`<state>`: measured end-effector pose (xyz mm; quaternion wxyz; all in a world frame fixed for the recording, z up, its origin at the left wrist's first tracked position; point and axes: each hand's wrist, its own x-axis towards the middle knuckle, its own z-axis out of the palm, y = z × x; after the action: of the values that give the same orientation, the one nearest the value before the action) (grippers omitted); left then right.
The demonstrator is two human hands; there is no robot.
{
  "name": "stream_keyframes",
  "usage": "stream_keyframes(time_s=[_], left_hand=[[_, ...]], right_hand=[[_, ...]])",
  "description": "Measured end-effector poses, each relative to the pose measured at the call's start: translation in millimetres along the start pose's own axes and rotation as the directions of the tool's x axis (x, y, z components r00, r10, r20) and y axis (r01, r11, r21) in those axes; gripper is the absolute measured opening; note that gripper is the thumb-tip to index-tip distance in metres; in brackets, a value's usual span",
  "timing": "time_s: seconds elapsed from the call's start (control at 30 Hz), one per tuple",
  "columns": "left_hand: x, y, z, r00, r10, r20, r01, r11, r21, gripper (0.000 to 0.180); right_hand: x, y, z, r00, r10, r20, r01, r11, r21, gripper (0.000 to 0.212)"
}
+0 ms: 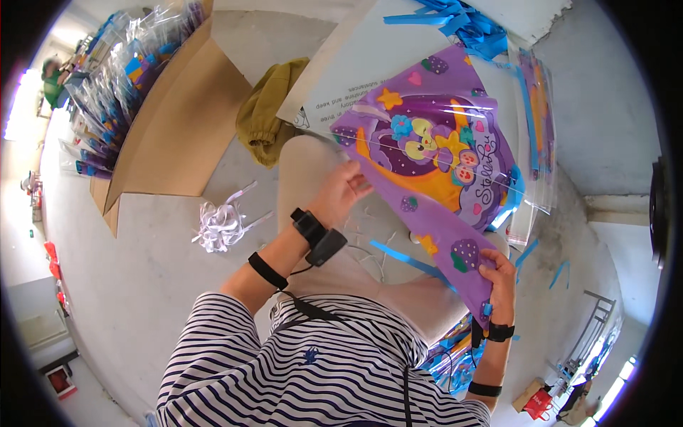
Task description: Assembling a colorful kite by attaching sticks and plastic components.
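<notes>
A purple kite-like sheet (pixel 413 203), printed with a cartoon animal, stars and berries, stretches across my lap and the white board beyond it. My right hand (pixel 500 277) grips its near, narrow end, with the thumb on the printed side. At the sheet's left edge is my left hand (pixel 343 191), its fingers bent together; whether they pinch the edge or a thin thread is too small to tell. Shiny clear film covers part of the print. A blue ribbon strip (pixel 405 260) hangs beneath the sheet, partly hidden by it.
On the left stands a cardboard box (pixel 174 121) beside many clear-wrapped packets (pixel 114 99). A bundle of pale ribbons (pixel 222 224) lies on the floor. Olive cloth (pixel 267 114) rests by my knee. Blue ribbons (pixel 473 32) lie atop the white board (pixel 356 64). Wrapped packets (pixel 538 128) sit to the right.
</notes>
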<state>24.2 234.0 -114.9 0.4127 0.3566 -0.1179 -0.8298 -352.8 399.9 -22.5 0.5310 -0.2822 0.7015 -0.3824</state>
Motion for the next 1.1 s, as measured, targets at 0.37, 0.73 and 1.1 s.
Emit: stream_keyframes(time_s=[0.37,0.73,1.1], left_hand=[[38.8,49.0,-18.7,0.903,0.26,-0.341,-0.218,0.963,0.157,0.016],[38.4,60.6,-25.2,0.865,0.37,-0.339,-0.29,0.92,0.264,0.012],[27.0,76.2,-8.5,0.866,0.448,-0.221,-0.355,0.863,0.36,0.011]], right_hand=[[-9.7,22.7,1.9,0.996,-0.085,-0.028,0.072,0.947,-0.313,0.044],[-6.0,-46.4,42.1,0.814,-0.568,0.121,0.35,0.314,-0.882,0.031],[140.5,-77.4,229.0,0.619,-0.76,0.196,0.735,0.474,-0.484,0.025]])
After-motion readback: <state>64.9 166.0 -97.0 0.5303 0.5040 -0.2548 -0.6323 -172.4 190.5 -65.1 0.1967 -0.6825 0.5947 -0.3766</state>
